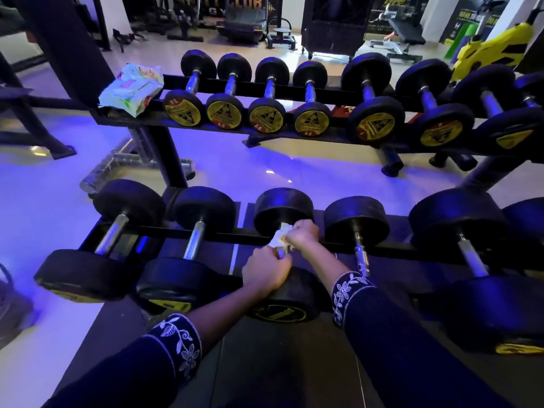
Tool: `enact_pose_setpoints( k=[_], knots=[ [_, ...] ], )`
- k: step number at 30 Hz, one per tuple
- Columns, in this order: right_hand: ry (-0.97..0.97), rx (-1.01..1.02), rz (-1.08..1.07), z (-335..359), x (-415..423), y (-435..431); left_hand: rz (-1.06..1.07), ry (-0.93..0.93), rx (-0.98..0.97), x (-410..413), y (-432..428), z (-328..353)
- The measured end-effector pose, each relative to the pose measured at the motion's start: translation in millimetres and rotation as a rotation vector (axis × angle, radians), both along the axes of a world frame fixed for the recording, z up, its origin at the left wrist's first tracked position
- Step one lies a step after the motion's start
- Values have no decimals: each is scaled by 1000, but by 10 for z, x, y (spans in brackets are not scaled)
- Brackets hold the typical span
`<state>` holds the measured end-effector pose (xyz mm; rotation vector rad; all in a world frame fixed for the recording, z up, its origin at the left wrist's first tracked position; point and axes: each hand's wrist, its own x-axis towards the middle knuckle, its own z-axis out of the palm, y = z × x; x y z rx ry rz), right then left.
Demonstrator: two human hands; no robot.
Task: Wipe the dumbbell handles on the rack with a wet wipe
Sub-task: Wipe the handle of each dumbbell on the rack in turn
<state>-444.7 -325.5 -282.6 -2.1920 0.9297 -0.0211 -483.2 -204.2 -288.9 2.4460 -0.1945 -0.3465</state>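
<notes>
Both grips closed: right hand [301, 234] apparently on wet wipe [280, 238], left hand [266, 270] on dumbbell handle [281, 254]; glossy floor [265, 163].

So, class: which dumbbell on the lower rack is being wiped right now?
The third from the left. Both hands, left and right, grip its handle with a white wipe between them; the other handles are bare.

This is a gym. A black 2-tier rack [265, 237] holds rows of rubber-headed dumbbells [203, 228], some on the far tier marked 2.5 on yellow end discs [225, 112]. Far across the pale glossy floor [44, 187] stand a bench machine [394, 36] and a yellow exercise bike [494, 48] at far right, with wall lettering [235, 4] reading "CLUB" and "GY".
</notes>
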Motion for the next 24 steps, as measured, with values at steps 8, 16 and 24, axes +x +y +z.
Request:
enact_pose_setpoints(
  k=[8, 16, 24],
  knots=[
    [96, 137, 155, -295, -407, -18, 141, 53, -32, -69, 33, 63],
    [-78, 69, -36, -68, 85, -47, 112, 57, -56, -107, 77, 89],
    [49, 227, 87, -401, -188, -29, 31, 45, -36, -3, 51, -8]
  ],
)
